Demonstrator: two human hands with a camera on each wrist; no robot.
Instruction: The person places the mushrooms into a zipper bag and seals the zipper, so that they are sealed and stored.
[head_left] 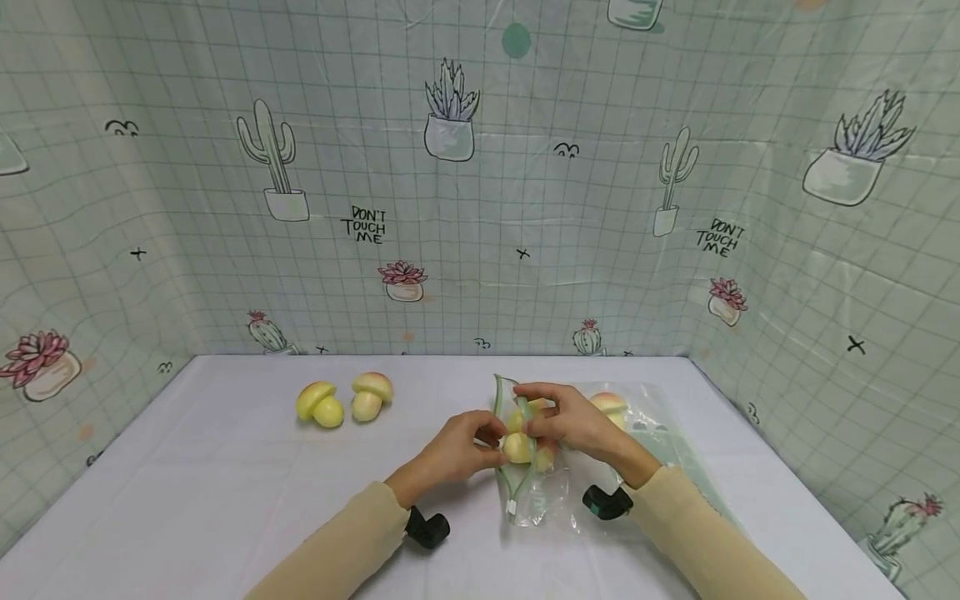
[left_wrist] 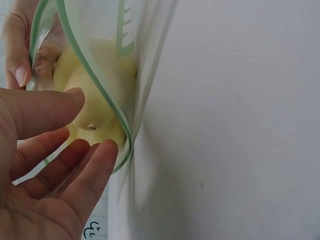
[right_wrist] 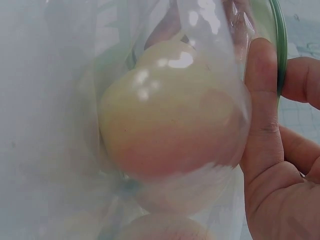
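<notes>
A clear zip bag [head_left: 536, 504] with a green-edged mouth lies on its side, the mouth facing left. My right hand [head_left: 573, 421] pinches the bag's green rim [right_wrist: 281, 55] between thumb and fingers. At the mouth, my left hand [head_left: 459, 446] has its thumb and fingers spread around a yellow mushroom-shaped piece [left_wrist: 95, 102] that sits just inside. Its fingertips are by the piece; whether they touch it I cannot tell. Through the film in the right wrist view shows another mushroom-shaped piece [right_wrist: 175, 125] with a pinkish cap, with more below it.
Two more mushroom-shaped pieces, a yellow one [head_left: 320, 405] and a pink-capped one [head_left: 372, 395], lie at the back left of the white table [head_left: 225, 483]. Another pink-capped piece [head_left: 609, 403] shows beyond the right hand. Patterned cloth [head_left: 480, 208] encloses the back and sides.
</notes>
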